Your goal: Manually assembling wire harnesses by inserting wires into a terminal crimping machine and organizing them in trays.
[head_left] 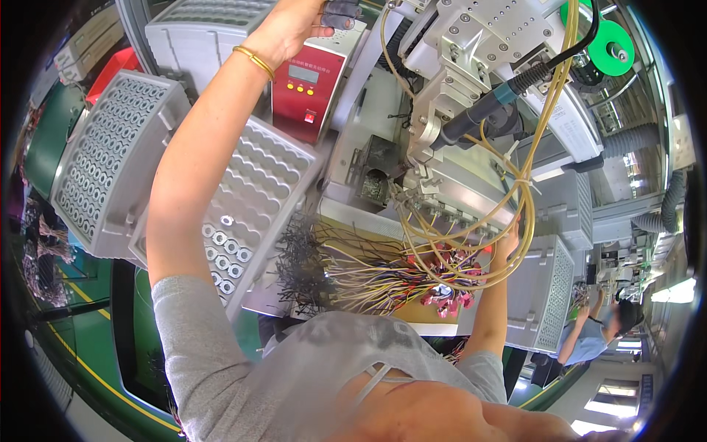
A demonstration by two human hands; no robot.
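Note:
My left hand (293, 28) reaches far forward over the top of a red control box (308, 92) with a small display and yellow buttons. Dark coverings sit on its fingertips; the fingers look stretched out, partly cut off by the picture's edge. On the right, my right hand (508, 241) is beside the metal machine head (471, 195), behind looped yellow tubes (524, 184) that hide its fingers. Between my arms lies a wide bundle of wires (368, 276), with dark frayed ends at left and pink connectors (449, 298) at right.
Under my left arm, a grey pocketed tray (269, 166) holds several metal rings (224, 250). Another ring-filled tray (118, 140) stands farther left. A grey tray (541, 302) and a person in blue (589, 331) are at right. A green reel (611, 48) hangs at upper right.

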